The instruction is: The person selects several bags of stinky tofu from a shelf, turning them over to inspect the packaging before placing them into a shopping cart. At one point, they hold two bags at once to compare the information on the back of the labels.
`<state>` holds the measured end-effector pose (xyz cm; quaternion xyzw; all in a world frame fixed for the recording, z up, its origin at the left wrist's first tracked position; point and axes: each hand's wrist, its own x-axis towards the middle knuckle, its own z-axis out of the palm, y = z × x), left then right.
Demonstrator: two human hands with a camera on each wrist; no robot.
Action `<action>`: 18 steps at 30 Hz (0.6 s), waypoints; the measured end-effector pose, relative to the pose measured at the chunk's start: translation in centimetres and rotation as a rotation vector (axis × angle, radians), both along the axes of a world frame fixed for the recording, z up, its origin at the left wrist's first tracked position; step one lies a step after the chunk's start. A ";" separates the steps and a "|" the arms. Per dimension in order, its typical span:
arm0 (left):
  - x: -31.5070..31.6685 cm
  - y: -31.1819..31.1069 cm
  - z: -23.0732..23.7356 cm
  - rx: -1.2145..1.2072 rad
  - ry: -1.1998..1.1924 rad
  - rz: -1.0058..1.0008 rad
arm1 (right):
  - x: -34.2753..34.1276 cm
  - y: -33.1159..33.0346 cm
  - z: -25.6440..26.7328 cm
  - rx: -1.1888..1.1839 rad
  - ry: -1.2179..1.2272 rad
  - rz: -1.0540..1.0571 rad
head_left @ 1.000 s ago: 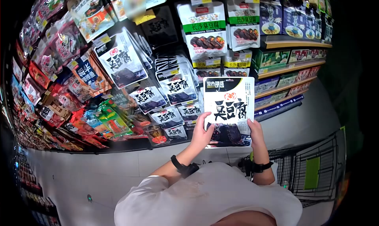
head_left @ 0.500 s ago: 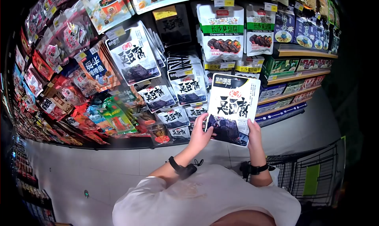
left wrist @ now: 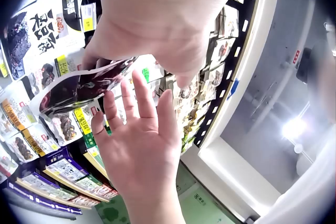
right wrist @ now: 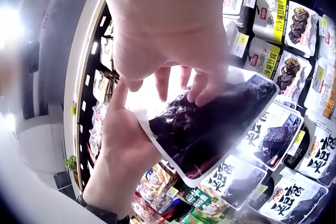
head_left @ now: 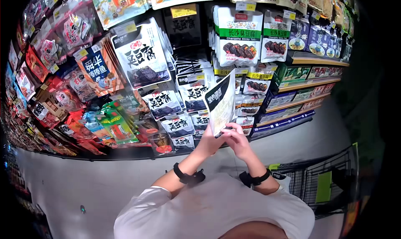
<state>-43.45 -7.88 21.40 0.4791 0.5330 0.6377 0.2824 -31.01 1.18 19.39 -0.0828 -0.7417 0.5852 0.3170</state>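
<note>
A white and black pouch of stinky tofu stands tilted in front of the person, turned nearly side-on in the head view. The left hand grips its lower edge, with most of those fingers hidden behind the pouch. Close beside it is the right hand, fingertips at the lower part of the pouch. In the left wrist view the right hand shows its palm and fairly straight, spread fingers. The right wrist view shows the dark printed face of the pouch under the right hand's fingers.
Matching tofu pouches hang on the rack ahead, beside green-banded pouches. Colourful snack bags fill the left side. Shelves of boxes stand at the right. A shopping cart is at the person's right, on the grey floor.
The pouch has turned from facing the person to nearly side-on and shifted left. The right hand has left its right edge and come in beside the left hand, which keeps its grip.
</note>
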 end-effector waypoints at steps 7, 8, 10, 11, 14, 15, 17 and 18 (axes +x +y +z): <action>-1.3 -0.7 -0.9 -0.134 -0.153 0.184 | 1.1 2.4 -1.6 0.159 0.013 -0.267; -1.5 -0.9 -0.7 -0.128 -0.191 0.220 | 1.3 3.0 -2.3 0.117 0.017 -0.333; -1.9 -1.6 -0.4 -0.104 -0.324 0.244 | 2.1 4.5 -4.3 0.104 -0.034 -0.460; -2.1 -1.9 -0.1 -0.107 -0.325 0.244 | 2.2 4.9 -4.9 0.101 -0.037 -0.461; -2.6 -2.5 0.9 -0.054 -0.582 0.227 | 2.7 5.7 -6.4 -0.346 0.096 -0.187; -3.0 -2.7 1.0 -0.054 -0.602 0.175 | 3.1 5.1 -5.6 -0.432 0.081 -0.092; -3.2 -3.1 1.5 -0.060 -0.625 0.150 | 3.8 4.7 -4.8 -0.454 -0.024 0.099; -3.0 -3.2 2.0 -0.061 -0.656 0.153 | 4.0 4.1 -4.3 -0.416 -0.104 0.083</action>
